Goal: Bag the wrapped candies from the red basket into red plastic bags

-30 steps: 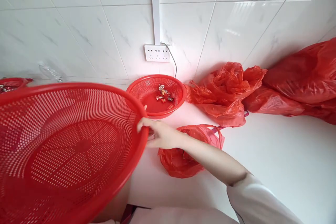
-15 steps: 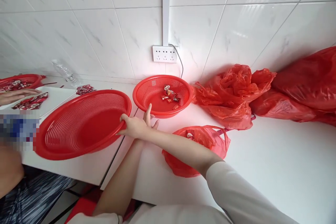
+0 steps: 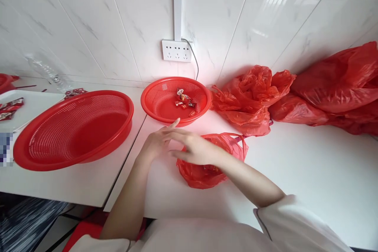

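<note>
A large empty red mesh basket (image 3: 73,126) rests on the white table at the left. Behind the hands a smaller red basket (image 3: 165,102) holds a few wrapped sweets (image 3: 184,99). My left hand (image 3: 156,141) hovers over the table just in front of the small basket, fingers stretched out and holding nothing. My right hand (image 3: 195,147) crosses over it with fingers extended, above a small red plastic bag (image 3: 212,165) that lies on the table. Neither hand touches the large basket.
Crumpled red plastic bags (image 3: 254,98) and bigger ones (image 3: 333,86) lie along the tiled wall at the right. A power strip (image 3: 176,50) is fixed on the wall. A white tray (image 3: 26,106) with sweets sits far left. A gap (image 3: 124,165) divides two tables.
The large basket was lowered from in front of the camera onto the left table. Both hands let go of its rim and moved right, toward the small bag.
</note>
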Available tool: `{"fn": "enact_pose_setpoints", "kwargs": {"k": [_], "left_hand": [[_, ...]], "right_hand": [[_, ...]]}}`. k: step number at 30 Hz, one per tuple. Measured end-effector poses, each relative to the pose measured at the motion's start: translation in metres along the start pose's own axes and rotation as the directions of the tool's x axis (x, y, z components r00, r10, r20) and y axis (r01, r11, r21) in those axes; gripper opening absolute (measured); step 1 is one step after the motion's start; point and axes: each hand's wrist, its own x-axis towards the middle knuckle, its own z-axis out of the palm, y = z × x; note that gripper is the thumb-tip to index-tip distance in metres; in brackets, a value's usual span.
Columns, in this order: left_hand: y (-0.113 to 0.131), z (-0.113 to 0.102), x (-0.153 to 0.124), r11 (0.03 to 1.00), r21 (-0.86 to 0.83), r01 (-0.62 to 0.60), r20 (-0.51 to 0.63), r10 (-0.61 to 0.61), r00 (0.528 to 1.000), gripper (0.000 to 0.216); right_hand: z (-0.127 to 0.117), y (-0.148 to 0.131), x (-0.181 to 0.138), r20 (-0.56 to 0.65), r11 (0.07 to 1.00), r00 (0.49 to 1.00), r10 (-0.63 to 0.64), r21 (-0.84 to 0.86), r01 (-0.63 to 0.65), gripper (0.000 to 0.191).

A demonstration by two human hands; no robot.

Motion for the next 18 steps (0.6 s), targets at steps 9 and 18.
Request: {"fn": "enact_pose_setpoints", "kwargs": {"k": [9, 18], "left_hand": [[0.045, -0.002, -0.058, 0.955, 0.276, -0.112, 0.235, 0.046, 0.971, 0.041], [0.038, 0.012, -0.082, 0.934, 0.275, -0.227, 0.453, 0.083, 0.888, 0.021]], "right_hand": [[-0.080, 0.054, -0.147, -0.404, 0.688, 0.763, 0.504, -0.345, -0.638, 0.023], [-0.087, 0.067, -0.174, -0.250, 0.682, 0.758, 0.602, -0.332, -0.651, 0.024]]}}
